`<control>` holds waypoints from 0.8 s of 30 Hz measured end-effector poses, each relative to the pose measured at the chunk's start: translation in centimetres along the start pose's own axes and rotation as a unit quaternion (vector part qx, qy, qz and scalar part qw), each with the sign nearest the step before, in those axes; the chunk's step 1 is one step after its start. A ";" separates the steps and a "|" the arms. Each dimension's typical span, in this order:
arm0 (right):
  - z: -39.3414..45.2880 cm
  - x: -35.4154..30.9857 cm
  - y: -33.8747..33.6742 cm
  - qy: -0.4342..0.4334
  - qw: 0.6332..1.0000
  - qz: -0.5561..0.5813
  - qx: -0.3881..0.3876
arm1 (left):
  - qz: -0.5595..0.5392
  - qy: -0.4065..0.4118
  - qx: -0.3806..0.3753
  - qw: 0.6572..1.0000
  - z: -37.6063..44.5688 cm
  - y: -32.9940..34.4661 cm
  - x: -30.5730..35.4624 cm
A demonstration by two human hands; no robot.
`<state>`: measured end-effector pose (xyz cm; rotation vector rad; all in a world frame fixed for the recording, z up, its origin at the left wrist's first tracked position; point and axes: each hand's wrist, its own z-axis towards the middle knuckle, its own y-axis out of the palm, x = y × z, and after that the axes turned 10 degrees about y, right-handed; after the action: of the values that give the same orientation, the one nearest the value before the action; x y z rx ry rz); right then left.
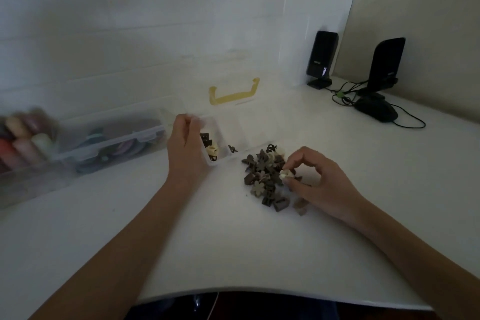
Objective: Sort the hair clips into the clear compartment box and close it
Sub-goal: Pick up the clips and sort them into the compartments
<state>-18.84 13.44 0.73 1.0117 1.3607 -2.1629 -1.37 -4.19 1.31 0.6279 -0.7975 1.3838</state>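
Brown and beige hair clips [270,179] lie heaped on the white desk [233,241], just right of centre, with flower, butterfly and claw shapes among them. The right hand [317,184] rests on the heap's 3 o'clock edge, thumb and forefinger pinching a cream hair clip [285,174] while the other fingers curl loosely above the desk. At 10 o'clock from the heap sits the clear compartment box [233,127], open, its lid tipped back toward the wall with a yellow handle [233,91] showing at 12 o'clock. A few dark clips and one cream clip [212,149] already lie in the box's near-left compartment, and a single dark clip [232,148] lies in the compartment just to the right of it. The left hand [187,145] is at the box's 9 o'clock side, fingers curled around its left wall and near corner, steadying it. Farther out at 9 o'clock, a larger clear storage bin [109,143] with a latched lid holds blurred, pastel-coloured items; beside it at the far left edge stand what look like coloured rolls [20,143], too blurred to name. At 2 o'clock, two black speakers [322,58] stand against the wall with their cables trailing, and a black computer mouse [376,109] lies just in front of them.
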 end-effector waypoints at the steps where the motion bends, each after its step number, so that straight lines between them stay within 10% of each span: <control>1: 0.0 -0.1 0.0 -0.006 1.000 -0.012 0.002 | 0.000 0.001 0.002 1.000 -0.1 0.1 0.1; 14: 2.5 -3.4 1.2 -0.039 0.995 0.076 0.045 | 0.034 0.050 -0.018 0.998 -0.2 0.5 0.0; 24: 6.8 -4.4 1.6 -0.123 0.990 -0.061 0.019 | 0.013 0.027 -0.017 0.999 0.1 0.7 0.2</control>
<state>-17.38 6.39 4.84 0.6610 1.2981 -2.3211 -2.10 -4.08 1.45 0.5520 -0.7866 1.4028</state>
